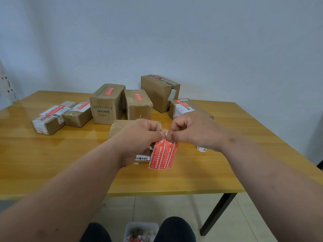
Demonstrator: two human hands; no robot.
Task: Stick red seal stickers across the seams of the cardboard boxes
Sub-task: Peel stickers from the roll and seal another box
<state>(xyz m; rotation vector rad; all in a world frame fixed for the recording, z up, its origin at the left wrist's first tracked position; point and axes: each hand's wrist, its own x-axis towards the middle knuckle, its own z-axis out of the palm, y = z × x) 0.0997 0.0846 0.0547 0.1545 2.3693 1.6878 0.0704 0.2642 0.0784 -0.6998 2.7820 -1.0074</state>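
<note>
Both hands meet above the table [201, 175]; the left hand [138, 135] grips the sticker sheet [163, 155]. The right hand [194, 130] pinches its top edge; a box [120, 127] lies behind.

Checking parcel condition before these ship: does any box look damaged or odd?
Yes. The tallest box at the back has torn, crumpled tape along its top, and a white label peeling off its right corner. The other boxes look intact.

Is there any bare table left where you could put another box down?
Yes. The table is bare on the right, beyond the right hand, and on the near left, between the flat boxes and the front edge. The far middle is crowded with boxes, and the sticker sheet hangs over the centre.
</note>
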